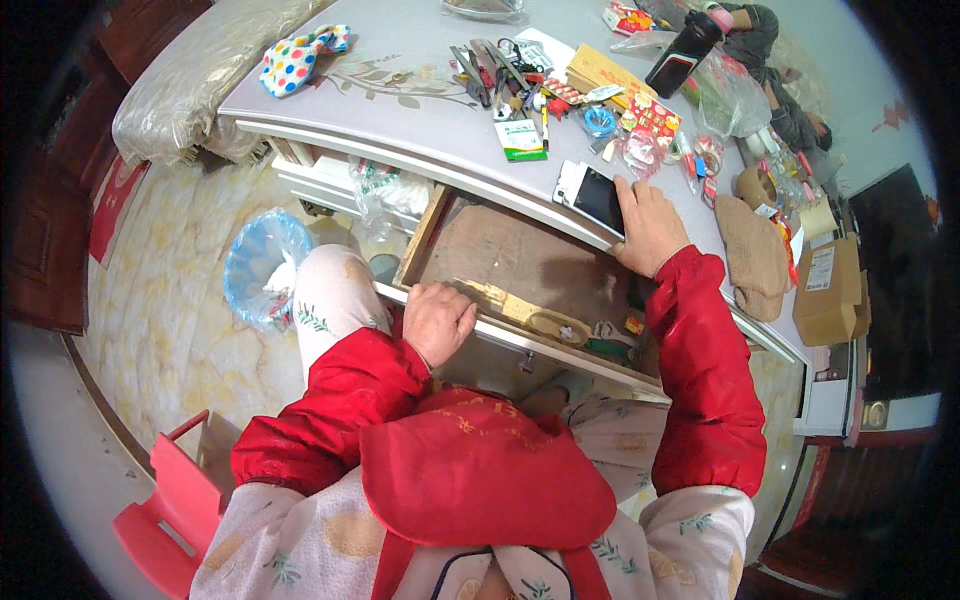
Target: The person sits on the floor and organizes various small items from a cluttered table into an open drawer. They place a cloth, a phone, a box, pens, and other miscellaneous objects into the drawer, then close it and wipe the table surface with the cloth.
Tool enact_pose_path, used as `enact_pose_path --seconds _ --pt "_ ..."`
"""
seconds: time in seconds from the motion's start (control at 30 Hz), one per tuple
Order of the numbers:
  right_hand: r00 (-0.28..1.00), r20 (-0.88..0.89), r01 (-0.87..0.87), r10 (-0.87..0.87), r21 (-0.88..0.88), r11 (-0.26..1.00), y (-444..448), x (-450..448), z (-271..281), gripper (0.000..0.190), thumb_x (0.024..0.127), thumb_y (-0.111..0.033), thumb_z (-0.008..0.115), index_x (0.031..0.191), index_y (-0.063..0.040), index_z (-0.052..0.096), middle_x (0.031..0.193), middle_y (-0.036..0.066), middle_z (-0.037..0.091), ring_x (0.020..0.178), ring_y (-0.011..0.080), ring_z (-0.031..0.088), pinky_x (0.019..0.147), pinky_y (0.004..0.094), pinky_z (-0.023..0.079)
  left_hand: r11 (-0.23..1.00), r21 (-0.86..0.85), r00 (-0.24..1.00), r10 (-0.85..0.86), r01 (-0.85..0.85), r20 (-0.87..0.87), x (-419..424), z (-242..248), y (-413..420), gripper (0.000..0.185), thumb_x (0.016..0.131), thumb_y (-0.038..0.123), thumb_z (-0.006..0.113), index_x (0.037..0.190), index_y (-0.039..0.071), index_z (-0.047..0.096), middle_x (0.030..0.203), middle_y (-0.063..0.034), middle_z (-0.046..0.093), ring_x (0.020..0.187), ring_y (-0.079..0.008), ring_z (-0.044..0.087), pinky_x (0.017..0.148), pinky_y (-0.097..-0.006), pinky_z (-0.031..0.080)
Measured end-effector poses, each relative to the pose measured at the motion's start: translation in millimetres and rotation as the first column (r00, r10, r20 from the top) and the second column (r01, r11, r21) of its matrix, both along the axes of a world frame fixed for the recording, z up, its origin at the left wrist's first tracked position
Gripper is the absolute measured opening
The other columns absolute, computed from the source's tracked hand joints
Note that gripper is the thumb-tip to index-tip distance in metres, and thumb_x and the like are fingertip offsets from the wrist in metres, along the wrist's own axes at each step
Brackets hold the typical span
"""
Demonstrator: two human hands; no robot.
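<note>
A wooden drawer (517,232) is pulled out from under the table in front of me. My left hand (439,322) has its fingers curled over the drawer's white front edge. Inside, along the front, lie a yellowish wooden strip (487,296), a green-handled item (609,347) and a small red-and-yellow packet (634,325). At the table's front edge, my right hand (651,225) grips the right end of a dark-screened smartphone (598,196). Its fingers hide that end. A white object (568,180) touches the phone's left side.
Loose tools and stationery (517,82) crowd the tabletop behind the phone, with a black bottle (682,56) farther back. Brown cloth (752,255) and a cardboard box (825,292) sit at right. A lined blue bin (262,262) and red chair (176,510) stand left. Another person (787,105) is beyond the table.
</note>
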State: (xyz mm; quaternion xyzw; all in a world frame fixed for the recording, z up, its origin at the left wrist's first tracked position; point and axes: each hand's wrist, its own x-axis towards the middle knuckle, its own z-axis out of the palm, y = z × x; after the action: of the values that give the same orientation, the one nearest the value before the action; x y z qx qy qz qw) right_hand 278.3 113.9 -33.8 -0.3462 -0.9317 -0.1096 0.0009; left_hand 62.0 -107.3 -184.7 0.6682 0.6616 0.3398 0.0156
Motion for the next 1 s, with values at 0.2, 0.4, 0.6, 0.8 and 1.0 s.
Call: enact_pose_path --seconds 0.2,0.4,0.6,0.8,1.0 --pt "0.994 -0.094 -0.041 0.05 0.094 0.995 -15.4 6.6 -13.8 0.057 0.074 -0.005 0.065 0.128 0.004 0.049 0.103 0.018 0.058 0.097 0.0338 0.057 0.083 0.0425 0.048 1.0 0.005 1.0 0.006 -0.006 -0.018 -0.4 -0.3 0.0 0.019 0.084 0.021 0.062 0.071 0.007 0.063 0.073 -0.0084 0.06 0.078 -0.0299 0.056 0.076 -0.0418 0.038" --pt "0.958 -0.149 -0.253 0.244 -0.048 0.966 -79.2 -4.0 -29.4 0.043 0.077 0.0 0.057 0.12 0.004 0.051 0.107 0.017 0.056 0.096 0.0332 0.056 0.088 0.042 0.045 1.0 0.007 1.0 0.014 -0.014 0.0 0.3 -1.9 -1.7 0.018 0.084 0.02 0.062 0.071 0.007 0.063 0.073 -0.0091 0.06 0.078 -0.0301 0.056 0.075 -0.0419 0.038" --pt "0.976 -0.001 -0.208 0.216 -0.277 0.938 -88.7 -11.0 -118.4 0.038 0.086 -0.01 0.052 0.122 0.0 0.053 0.11 0.016 0.062 0.108 0.0288 0.057 0.095 0.0439 0.044 0.999 -0.037 1.0 0.015 -0.016 -0.023 1.4 -0.8 1.7 0.016 0.082 0.019 0.063 0.07 0.008 0.063 0.072 -0.0089 0.06 0.077 -0.0298 0.056 0.074 -0.0422 0.039" --pt "0.983 0.154 0.13 -0.097 -0.224 0.966 -1.9 1.5 -187.4 0.049 0.094 -0.016 0.042 0.142 -0.005 0.039 0.14 0.02 0.047 0.128 0.0372 0.045 0.107 0.0509 0.034 1.0 0.019 0.999 0.015 -0.014 -0.051 2.4 0.0 5.2 0.016 0.079 0.02 0.066 0.068 0.01 0.062 0.07 -0.0059 0.058 0.077 -0.0271 0.057 0.076 -0.0409 0.039" --pt "0.889 0.004 0.413 -0.458 -0.442 0.796 34.5 -12.7 -182.2 0.059 0.097 -0.045 0.038 0.147 -0.014 0.037 0.154 0.017 0.031 0.141 0.0361 0.029 0.117 0.0483 0.022 0.998 0.051 0.999 0.023 -0.021 -0.036 0.3 0.0 5.1 0.014 0.079 0.016 0.066 0.068 0.008 0.061 0.071 -0.0067 0.058 0.075 -0.028 0.056 0.074 -0.0415 0.039"
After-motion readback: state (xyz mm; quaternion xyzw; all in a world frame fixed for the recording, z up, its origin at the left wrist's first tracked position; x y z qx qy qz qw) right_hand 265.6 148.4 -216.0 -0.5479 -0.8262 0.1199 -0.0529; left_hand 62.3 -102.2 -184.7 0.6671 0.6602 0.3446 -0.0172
